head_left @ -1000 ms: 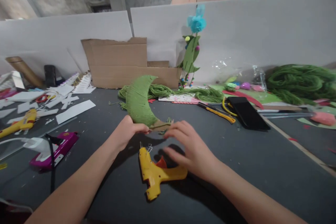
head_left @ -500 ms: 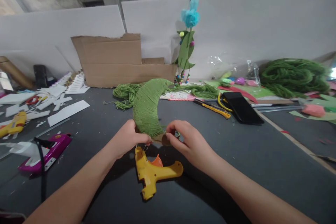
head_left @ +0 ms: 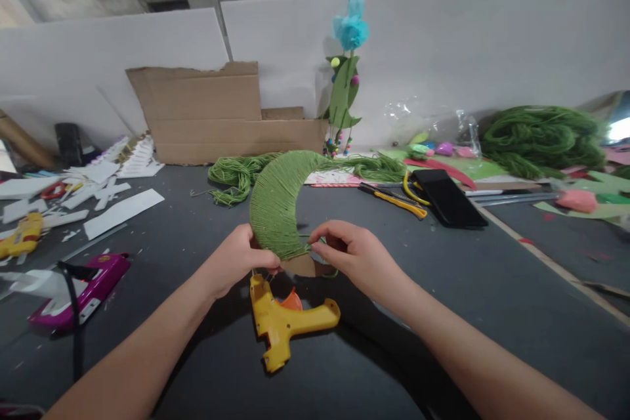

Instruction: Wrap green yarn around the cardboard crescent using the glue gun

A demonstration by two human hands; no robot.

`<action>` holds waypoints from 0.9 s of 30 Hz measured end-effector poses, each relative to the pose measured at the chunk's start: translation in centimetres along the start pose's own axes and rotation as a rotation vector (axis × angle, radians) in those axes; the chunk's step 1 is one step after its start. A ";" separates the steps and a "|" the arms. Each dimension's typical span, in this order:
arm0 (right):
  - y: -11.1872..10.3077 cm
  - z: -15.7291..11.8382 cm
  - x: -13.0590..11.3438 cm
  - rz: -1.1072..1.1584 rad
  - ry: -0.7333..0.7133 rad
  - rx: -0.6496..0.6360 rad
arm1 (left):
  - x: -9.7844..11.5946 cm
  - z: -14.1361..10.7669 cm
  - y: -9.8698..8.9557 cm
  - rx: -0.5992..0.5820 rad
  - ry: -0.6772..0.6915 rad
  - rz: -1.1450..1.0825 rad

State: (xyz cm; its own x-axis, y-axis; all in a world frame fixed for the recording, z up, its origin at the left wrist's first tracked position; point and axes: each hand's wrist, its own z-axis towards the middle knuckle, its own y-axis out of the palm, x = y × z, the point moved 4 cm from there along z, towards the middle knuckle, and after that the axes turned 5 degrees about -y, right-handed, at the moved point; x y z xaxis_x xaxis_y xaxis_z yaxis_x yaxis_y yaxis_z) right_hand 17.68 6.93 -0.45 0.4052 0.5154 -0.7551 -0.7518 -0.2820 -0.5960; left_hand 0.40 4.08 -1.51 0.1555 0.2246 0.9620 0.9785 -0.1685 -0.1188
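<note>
A cardboard crescent (head_left: 278, 200) wrapped in green yarn stands tilted up over the dark table; its lower tip (head_left: 299, 266) shows bare brown cardboard. My left hand (head_left: 249, 252) is closed on the lower left edge, thumb in front. At the inner lower edge, my right hand (head_left: 347, 251) pinches a strand of green yarn (head_left: 306, 239) between thumb and fingertips. Some yarn also hangs beside the bare tip. Just below the hands lies a yellow glue gun (head_left: 288, 325) with an orange trigger, its nozzle end near my left thumb.
At left lie a magenta tool (head_left: 101, 289), another yellow glue gun (head_left: 24, 236) and white scraps (head_left: 123, 213). Behind are brown cardboard (head_left: 207, 118), green yarn (head_left: 231, 177) and a hanging ornament with a blue flower (head_left: 352, 33). A cutter (head_left: 398, 202) and black phone (head_left: 447, 200) lie right.
My right hand has shifted slightly up, away from the bare cardboard tip, which shows more now. The yarn strand is drawn along the crescent's inner edge. My left hand keeps its hold.
</note>
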 end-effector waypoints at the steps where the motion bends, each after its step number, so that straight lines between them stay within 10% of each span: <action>1: -0.2 0.0 -0.2 -0.035 -0.019 0.002 | 0.0 0.0 0.0 -0.002 -0.004 -0.005; 27: -0.1 0.1 -0.6 0.098 0.043 -0.045 | -0.5 -0.1 -0.1 -0.106 -0.031 -0.186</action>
State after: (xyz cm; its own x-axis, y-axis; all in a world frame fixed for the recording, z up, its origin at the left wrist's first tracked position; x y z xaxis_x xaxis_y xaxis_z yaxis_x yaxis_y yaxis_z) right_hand 17.53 6.74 0.07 0.3535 0.4486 -0.8208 -0.7650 -0.3662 -0.5297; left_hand 0.22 3.90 -1.93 -0.0205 0.2901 0.9568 0.9714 -0.2208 0.0878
